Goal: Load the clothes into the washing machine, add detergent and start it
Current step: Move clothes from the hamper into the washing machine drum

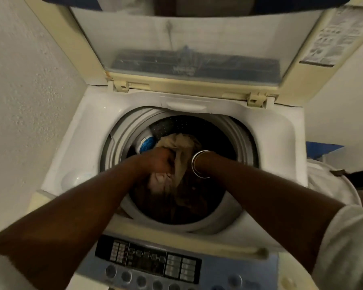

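over the drum [117, 143], left grip [158, 161] clutches beige cloth [178, 143]; right grip hidden, cannot tell; panel [147, 260] writing blurred.

The raised lid [195, 38], upright at the back, leaves the drum mouth [113, 147] open from above. My left hand [159, 162], bunched in the clothes [182, 143], and my right forearm [260, 189] fill its middle; dark free room shows toward the right and near rim. A wall [19, 101] crowds the left.

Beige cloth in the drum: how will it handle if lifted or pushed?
Likely floppy: the beige cloth bunches in folds where the left hand grips it. Probably light, as a fistful gathers it. Pushed, it should crumple rather than slide or roll.
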The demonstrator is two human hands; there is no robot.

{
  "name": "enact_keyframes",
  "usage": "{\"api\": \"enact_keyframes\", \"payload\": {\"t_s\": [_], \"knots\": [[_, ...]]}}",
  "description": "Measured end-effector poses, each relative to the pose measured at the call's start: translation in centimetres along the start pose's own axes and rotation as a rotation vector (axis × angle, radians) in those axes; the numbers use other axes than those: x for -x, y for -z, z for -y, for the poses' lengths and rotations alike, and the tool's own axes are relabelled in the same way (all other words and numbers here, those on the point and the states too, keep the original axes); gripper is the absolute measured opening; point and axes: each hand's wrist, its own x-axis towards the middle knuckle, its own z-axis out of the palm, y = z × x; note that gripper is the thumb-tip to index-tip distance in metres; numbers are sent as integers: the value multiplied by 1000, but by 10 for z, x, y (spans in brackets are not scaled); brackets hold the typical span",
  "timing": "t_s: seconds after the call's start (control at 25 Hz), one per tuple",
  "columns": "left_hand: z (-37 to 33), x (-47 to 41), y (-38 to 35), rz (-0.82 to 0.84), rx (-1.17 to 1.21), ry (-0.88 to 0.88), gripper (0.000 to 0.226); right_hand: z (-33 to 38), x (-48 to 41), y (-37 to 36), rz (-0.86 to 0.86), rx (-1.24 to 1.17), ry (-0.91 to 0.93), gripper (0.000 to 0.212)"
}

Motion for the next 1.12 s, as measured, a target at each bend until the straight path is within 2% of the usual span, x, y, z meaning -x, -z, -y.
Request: {"api": "enact_keyframes", "payload": {"t_s": [0.04, 0.08, 0.16, 0.24, 0.36, 0.52, 0.76, 0.92, 1.0, 1.12], "knots": [[-14, 12, 8, -128, 21, 4, 24, 1, 16, 5, -55, 10, 54, 61], [-24, 17, 12, -248, 100, 28, 7, 2, 33, 9, -147, -107, 70, 64], [-63, 41, 15, -497, 307, 16, 16, -3, 73, 17, -300, -166, 93, 58], [-108, 66, 15, -727, 334, -55, 18, -17, 115, 19, -432, -112, 67, 40], [-176, 86, 5, -923, 401, -183, 23, -47, 170, 11, -660, -218, -33, 31], [-272, 69, -14, -932, 456, -401, 23, -110, 220, -25, -975, -391, -179, 26], [-397, 2, -54, -788, 418, -586, 27, -207, 265, -93, -1195, -622, -421, 24], [-437, -67, -98, -697, 380, -588, 19, -273, 256, -156, -1179, -722, -513, 18], [-443, -104, -122, -644, 352, -559, 19, -304, 240, -188, -1108, -746, -547, 15], [-433, -162, -161, -571, 283, -486, 21, -347, 202, -238, -973, -755, -571, 24]]}}
